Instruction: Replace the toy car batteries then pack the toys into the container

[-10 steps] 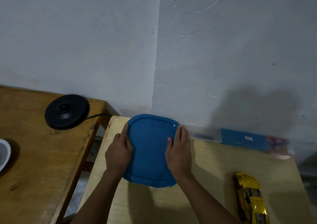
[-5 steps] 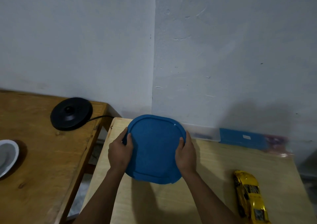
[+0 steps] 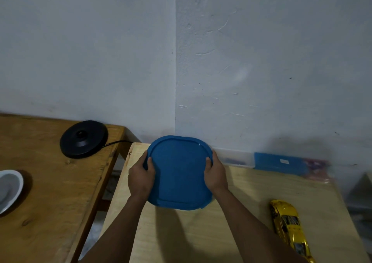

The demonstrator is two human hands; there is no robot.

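Holding lid (image 3: 179,174) with left grip (image 3: 141,179) and right grip (image 3: 216,177), each curled round an edge, over bench (image 3: 251,198); car (image 3: 289,226) right.

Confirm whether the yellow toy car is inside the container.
No, the yellow toy car lies on the table, right of the blue lid.

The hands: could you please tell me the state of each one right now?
Left hand: closed, gripping the left edge of the blue lid.
Right hand: closed, gripping the lid's right edge.
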